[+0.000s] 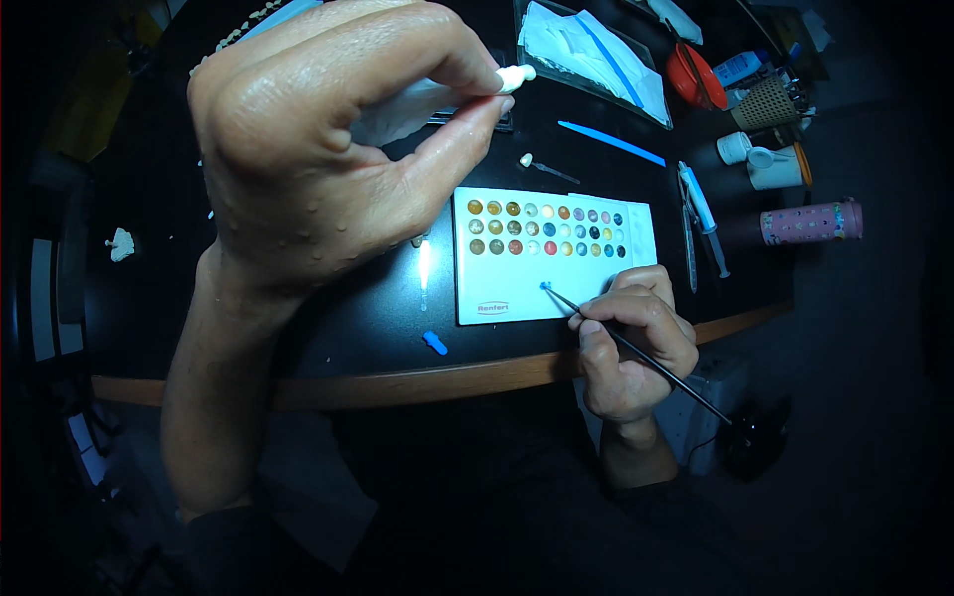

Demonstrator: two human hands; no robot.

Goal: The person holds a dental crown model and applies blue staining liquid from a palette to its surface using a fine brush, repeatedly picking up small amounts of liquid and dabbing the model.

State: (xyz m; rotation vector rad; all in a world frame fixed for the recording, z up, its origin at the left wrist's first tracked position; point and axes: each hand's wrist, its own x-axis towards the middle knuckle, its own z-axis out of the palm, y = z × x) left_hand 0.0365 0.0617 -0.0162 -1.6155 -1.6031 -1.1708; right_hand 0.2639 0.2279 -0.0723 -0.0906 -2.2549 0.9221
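Raised at the upper left, my left hand (328, 149) pinches a small white piece (516, 75), like a tooth model, between thumb and index finger. My right hand (634, 353) grips a thin black brush (676, 382) at the lower right. The brush tip rests on a small blue dab (545, 286) on a white palette (507, 273), which carries rows of coloured wells above it. Just left of the palette lie a clear dropper (424, 278) and a small blue cap (434, 343).
Toward the back are a glass tray with white cloth (586, 60), a blue strip (611, 141), a red bowl (696, 74) and white jars (735, 148). Syringes (706, 219) and a pink cylinder (810, 222) lie right. A pale model piece (122, 244) sits left. The wooden edge (427, 382) runs nearest me.
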